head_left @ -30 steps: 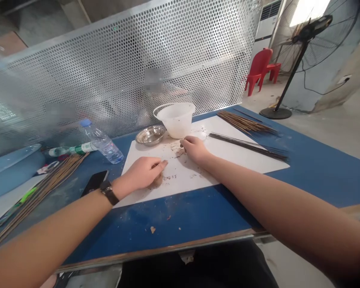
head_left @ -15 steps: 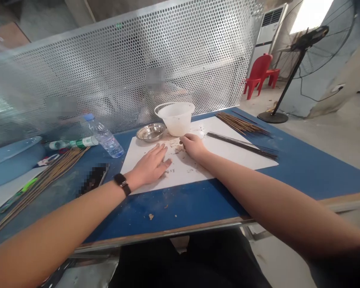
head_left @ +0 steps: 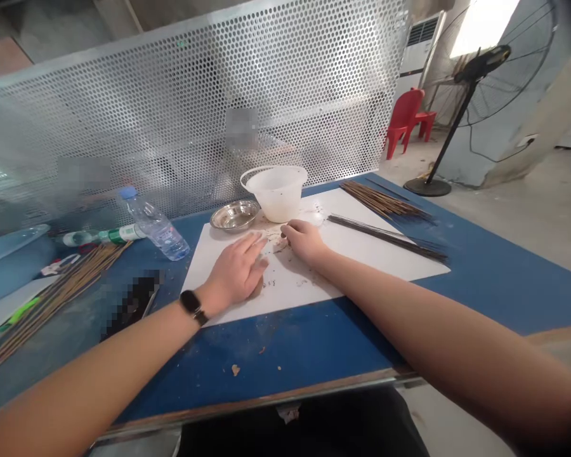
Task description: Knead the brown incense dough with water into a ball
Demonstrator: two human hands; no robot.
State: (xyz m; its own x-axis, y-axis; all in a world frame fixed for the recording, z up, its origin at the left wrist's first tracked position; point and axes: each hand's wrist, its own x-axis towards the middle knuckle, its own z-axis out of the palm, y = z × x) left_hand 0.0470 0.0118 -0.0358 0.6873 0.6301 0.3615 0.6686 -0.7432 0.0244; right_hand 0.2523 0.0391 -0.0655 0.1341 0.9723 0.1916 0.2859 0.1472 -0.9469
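Note:
My left hand [head_left: 238, 266] rests on a white board [head_left: 228, 311] with its fingers spread and nothing in it. Across from it, my right hand [head_left: 303, 240] is closed, thumb and fingertips pinched over the board; whatever they hold is too small or hidden to name. Brown crumbs [head_left: 280, 244] lie scattered by the right fingertips and between the hands. Just beyond stands a white plastic tub [head_left: 280, 197] with a raised handle. To its left is a shallow metal bowl [head_left: 235, 216].
Thin dark sticks [head_left: 385, 237] and a bundle of brown sticks [head_left: 385, 202] lie at the right. On the left are a water bottle [head_left: 155, 225], a phone [head_left: 132, 304], more brown sticks [head_left: 61, 292] and a blue basin [head_left: 14, 260]. A perforated metal screen [head_left: 181, 114] closes the back.
The view has shifted slightly, so the table sits a little lower in the picture. Both hands stay at nearly the same places on the board, left spread, right pinched.

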